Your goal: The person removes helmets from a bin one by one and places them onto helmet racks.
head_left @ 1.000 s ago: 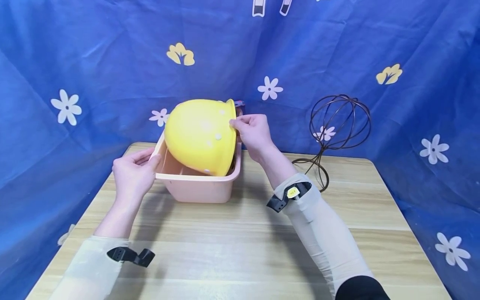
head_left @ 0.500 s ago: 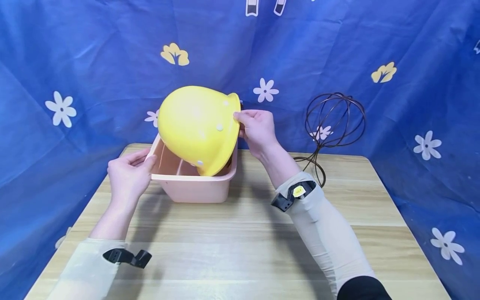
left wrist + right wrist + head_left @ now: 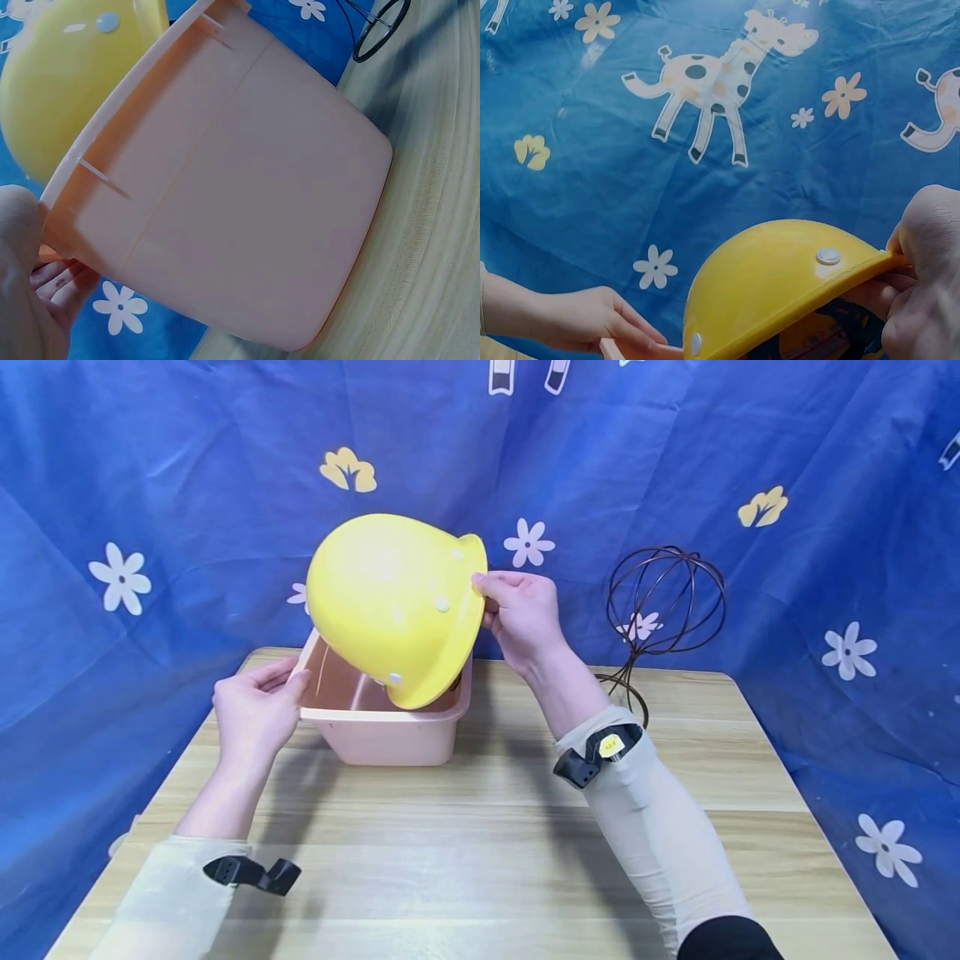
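Observation:
A yellow hard hat (image 3: 390,602) is tilted on its side over a pink plastic bin (image 3: 390,739), its lower brim still at the bin's opening in the head view. My right hand (image 3: 521,618) pinches the hat's brim between thumb and fingers. Dark straps (image 3: 847,322) show inside the hat in the right wrist view. With thumb and fingers, my left hand (image 3: 258,702) grips the bin's left rim. The left wrist view shows the bin's outer wall (image 3: 247,180) close up, with the hat (image 3: 75,82) behind the rim. Much of the bin's inside is hidden by the hat.
A dark brown wire stand (image 3: 663,602) with a balloon-shaped cage top stands at the back right of the wooden table (image 3: 480,843). Blue patterned cloth (image 3: 225,460) hangs behind the table and at both sides.
The hard hat has risen and tilted further in my right hand, uncovering more of the bin's left inside. My left hand keeps its grip on the rim. The head view has shifted slightly.

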`<state>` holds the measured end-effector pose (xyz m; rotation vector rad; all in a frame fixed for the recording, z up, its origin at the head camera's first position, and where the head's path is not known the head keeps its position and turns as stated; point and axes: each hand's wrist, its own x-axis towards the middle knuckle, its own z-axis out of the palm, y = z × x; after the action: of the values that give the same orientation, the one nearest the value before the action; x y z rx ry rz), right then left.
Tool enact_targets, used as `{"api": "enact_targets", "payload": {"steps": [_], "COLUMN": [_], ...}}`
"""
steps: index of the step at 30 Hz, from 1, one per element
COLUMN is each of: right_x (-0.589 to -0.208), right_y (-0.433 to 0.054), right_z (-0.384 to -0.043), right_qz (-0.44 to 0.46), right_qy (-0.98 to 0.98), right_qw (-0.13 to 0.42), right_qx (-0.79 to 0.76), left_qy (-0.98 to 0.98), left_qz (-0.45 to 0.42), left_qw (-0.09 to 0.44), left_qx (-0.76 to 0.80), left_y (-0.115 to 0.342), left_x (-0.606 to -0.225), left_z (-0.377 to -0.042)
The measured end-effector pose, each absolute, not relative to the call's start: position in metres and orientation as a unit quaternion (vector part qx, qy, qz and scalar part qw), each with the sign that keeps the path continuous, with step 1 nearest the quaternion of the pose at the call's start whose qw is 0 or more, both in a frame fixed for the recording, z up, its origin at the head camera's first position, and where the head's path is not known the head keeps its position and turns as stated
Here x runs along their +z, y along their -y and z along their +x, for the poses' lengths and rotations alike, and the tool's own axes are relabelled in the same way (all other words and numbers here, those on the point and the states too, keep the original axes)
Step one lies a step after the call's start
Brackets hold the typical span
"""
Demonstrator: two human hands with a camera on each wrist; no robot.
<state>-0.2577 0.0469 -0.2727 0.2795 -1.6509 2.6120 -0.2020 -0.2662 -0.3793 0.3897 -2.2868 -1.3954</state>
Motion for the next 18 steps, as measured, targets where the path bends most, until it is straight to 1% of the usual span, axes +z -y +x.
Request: {"api": "enact_targets", "payload": {"steps": [7,18], "right_x": [-0.262,-0.245], "right_y": [-0.053,-0.078], "right_z": [-0.253,-0.248], "right_qz": [0.101,0.138], "right_qy": [0.499,0.42], "right_qw": [0.019,0.051], "right_qx": [0.861,0.895], "left_qy": [0.827,0.829], "left_qz": [0.144,0.141], "left_qw": [0.218,0.219], "left_qx": [-0.498,-0.494], "left_y": [0.265,0.264], "left_x": [-0.379,-0.38], "left_z": [-0.202,-0.204]}}
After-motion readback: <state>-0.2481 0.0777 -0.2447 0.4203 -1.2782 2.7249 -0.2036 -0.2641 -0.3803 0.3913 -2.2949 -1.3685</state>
